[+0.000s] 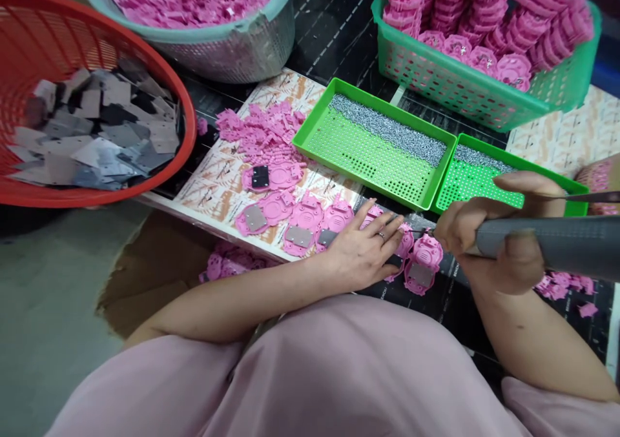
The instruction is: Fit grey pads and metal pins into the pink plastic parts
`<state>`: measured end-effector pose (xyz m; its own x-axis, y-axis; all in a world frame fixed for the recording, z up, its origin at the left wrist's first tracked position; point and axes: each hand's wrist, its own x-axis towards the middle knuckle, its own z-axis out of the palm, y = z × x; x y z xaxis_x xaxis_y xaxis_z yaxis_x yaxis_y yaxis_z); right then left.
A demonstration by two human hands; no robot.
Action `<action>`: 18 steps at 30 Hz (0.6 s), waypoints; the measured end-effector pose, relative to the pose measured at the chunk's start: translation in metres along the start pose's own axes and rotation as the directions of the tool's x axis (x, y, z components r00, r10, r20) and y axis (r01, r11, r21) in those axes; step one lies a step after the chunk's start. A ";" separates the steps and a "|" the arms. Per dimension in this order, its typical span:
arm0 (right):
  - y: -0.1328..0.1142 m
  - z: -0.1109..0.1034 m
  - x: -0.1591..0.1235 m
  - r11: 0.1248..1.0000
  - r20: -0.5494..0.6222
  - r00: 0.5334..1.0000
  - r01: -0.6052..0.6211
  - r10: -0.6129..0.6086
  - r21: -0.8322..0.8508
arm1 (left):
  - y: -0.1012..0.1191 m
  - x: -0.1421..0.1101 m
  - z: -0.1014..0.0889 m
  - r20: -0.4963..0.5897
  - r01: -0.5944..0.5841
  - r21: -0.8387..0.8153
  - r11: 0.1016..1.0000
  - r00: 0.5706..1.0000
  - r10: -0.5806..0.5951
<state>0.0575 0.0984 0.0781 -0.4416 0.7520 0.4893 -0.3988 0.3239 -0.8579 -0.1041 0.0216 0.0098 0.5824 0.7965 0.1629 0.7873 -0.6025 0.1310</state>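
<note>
The right hand (465,227) grips a grey cylindrical driver (571,246), pointed left toward pink plastic casings (425,251). The left hand (358,253), fingers splayed, lies across several.

Pink casings (338,217) lie lined up beside a grey screwdriver (564,240)

The left grip (358,251) lies palm down, fingers (361,216) spread; the right grip (465,225) curls tightly.
</note>
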 end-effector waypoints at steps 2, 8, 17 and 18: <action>0.002 0.000 -0.001 1.000 0.014 1.000 0.013 -0.013 0.013 | 0.000 0.000 -0.001 0.008 -0.002 -0.005 1.000 1.000 0.002; 0.012 -0.002 -0.004 0.999 0.062 0.997 0.037 -0.038 0.021 | 0.000 0.002 -0.002 0.017 -0.005 -0.001 1.000 1.000 0.005; 0.000 -0.005 0.015 0.998 0.003 0.998 0.067 -0.067 0.011 | 0.000 0.001 0.000 0.012 0.013 -0.015 1.000 1.000 -0.012; -0.001 -0.006 0.021 0.994 -0.046 0.993 0.111 -0.112 -0.010 | 0.000 0.001 0.000 0.013 0.011 -0.013 1.000 1.000 -0.011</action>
<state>0.0530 0.1175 0.0881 -0.3570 0.7368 0.5742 -0.4371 0.4116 -0.7997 -0.1038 0.0221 0.0099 0.5766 0.8034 0.1486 0.7908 -0.5945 0.1455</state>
